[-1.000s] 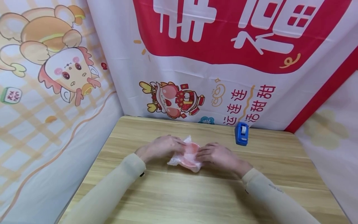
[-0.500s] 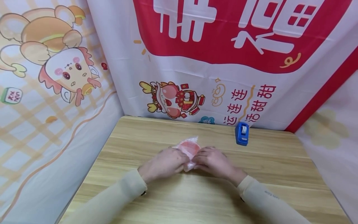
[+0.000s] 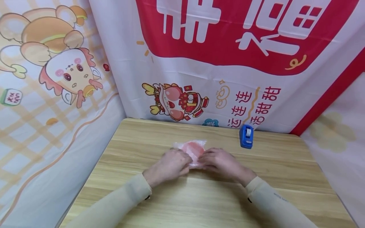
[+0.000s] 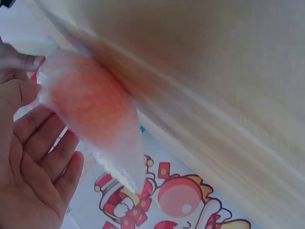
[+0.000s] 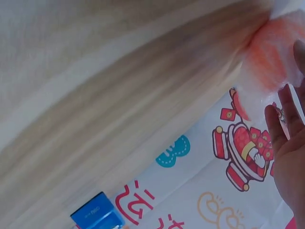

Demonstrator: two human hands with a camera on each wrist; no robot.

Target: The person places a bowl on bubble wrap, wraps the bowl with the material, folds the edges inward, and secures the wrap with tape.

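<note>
A pinkish-orange round thing [image 3: 193, 148] lies wrapped in clear bubble wrap [image 3: 201, 142] at the middle of the table; its exact kind is hidden by the wrap. My left hand [image 3: 171, 163] pinches the near left edge of the bubble wrap, thumb on top and fingers behind, as the left wrist view shows. From the other side my right hand [image 3: 223, 162] holds the wrap's near right edge between thumb and fingers. Both hands are close together. In the left wrist view, a loose corner of the bubble wrap [image 4: 125, 171] sticks out at the far side.
A blue tape dispenser [image 3: 246, 136] stands near the back right of the wooden table [image 3: 194, 202]. Printed cloth [image 3: 125, 57] hangs right behind the table's back edge and along the left and right sides.
My left hand has come from the wrap's far left side round to its near left. The near edge is now folded over, and the wrapped thing has turned slightly. My right hand has shifted little.
</note>
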